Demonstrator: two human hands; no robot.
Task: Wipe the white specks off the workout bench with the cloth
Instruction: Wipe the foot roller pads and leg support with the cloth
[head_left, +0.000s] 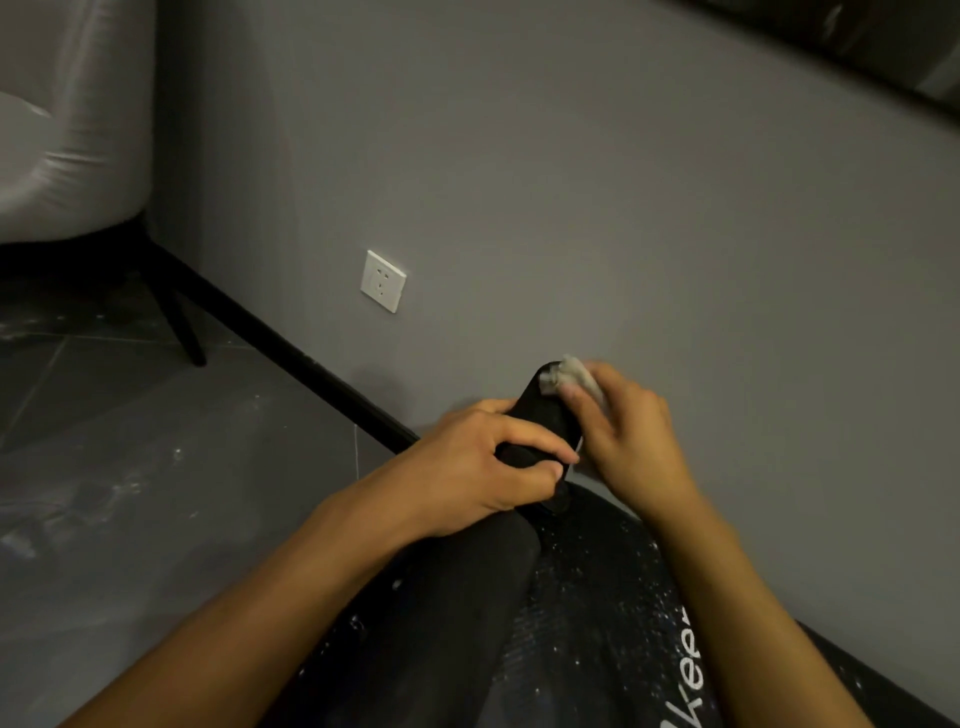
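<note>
The black workout bench (587, 613) fills the lower middle, its pad sprinkled with white specks and printed with white lettering. A black padded handle (540, 410) rises from its far end. My left hand (483, 462) is wrapped around the lower part of that handle. My right hand (623, 431) presses a crumpled pale cloth (566, 371) against the top of the handle; most of the cloth is hidden under the fingers.
A grey wall stands right behind the bench, with a white socket (383, 281) and a black skirting board (291, 348). A pale upholstered chair (67, 135) on black legs stands at the far left. The grey tiled floor (130, 493) is dusty.
</note>
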